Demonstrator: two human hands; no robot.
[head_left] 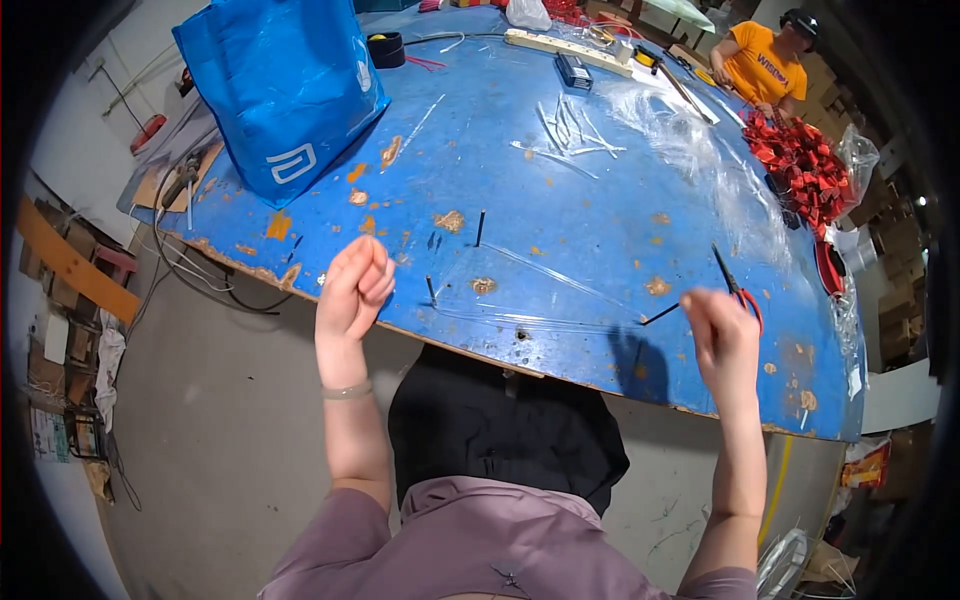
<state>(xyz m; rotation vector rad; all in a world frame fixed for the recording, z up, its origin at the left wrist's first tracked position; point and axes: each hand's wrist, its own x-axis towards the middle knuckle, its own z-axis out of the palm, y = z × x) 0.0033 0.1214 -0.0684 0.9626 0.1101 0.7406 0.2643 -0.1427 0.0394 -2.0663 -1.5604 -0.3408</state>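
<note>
Presently, our left hand (357, 285) and right hand (722, 328) hover above the blue counter (570, 220), fingers bent inward; we cannot tell whether they grasp anything. Clear strands (556, 271) stretch among black pegs (481, 228) between them.

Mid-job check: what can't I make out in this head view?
All in the head view:
- Left hand: any clear strand pinched there is too fine to see.
- Right hand: fingertips blurred; grip unclear.
- Scissors: handles partly hidden behind the right hand.
- Blue bag: top cut off by upper edge.
</note>
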